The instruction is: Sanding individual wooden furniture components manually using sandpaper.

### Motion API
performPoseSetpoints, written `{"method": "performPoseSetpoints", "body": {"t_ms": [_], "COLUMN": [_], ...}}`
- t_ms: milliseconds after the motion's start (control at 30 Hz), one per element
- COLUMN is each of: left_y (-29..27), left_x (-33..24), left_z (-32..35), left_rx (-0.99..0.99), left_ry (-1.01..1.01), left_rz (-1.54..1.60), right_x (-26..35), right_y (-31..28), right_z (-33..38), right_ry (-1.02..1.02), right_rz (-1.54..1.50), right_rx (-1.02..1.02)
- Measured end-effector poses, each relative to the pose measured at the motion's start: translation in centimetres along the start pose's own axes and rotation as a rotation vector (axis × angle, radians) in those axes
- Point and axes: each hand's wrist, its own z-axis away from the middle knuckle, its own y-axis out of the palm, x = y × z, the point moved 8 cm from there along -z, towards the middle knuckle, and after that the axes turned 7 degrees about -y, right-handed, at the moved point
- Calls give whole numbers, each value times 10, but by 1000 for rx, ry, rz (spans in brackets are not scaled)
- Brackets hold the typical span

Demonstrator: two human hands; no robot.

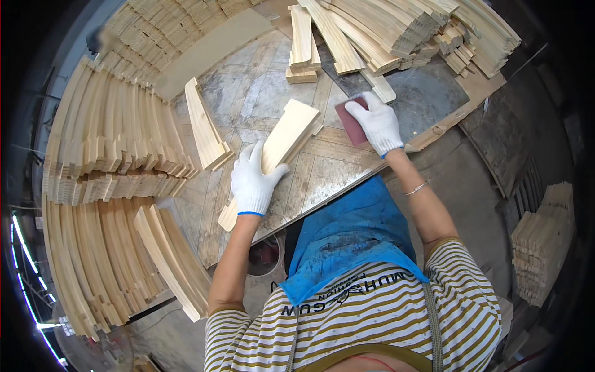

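A pale wooden slat (289,131) with notched ends lies slantwise on the worn tabletop (260,80) in front of me. My left hand (253,178), in a white glove with a blue cuff, is wrapped over its near part, thumb on one side and fingers on the other. To the right, my right hand (376,122), gloved alike, grips a dark red sanding pad (351,121), apart from the slat. The pad's underside is hidden. Left of the held slat lies another notched piece (206,127).
Tall stacks of slats (114,133) line the table's left side, with more bundles (173,37) at the far left. Loose slats (302,43) and a heaped pile (396,31) cover the far right. Another stack (542,248) stands off the table, right.
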Motion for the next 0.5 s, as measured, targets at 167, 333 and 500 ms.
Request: {"method": "performPoseSetpoints", "body": {"t_ms": [167,333,500], "left_y": [-10,-3,4], "left_x": [-3,8,5], "left_z": [6,40,72], "left_rx": [316,566,981], "left_ry": [-120,-337,-539], "left_rz": [368,738,962], "right_x": [128,91,42], "right_y": [22,-3,10], "right_z": [61,17,-15], "right_ry": [-824,-710,-155], "right_rz": [82,462,-658], "right_rx": [-259,-367,-18]}}
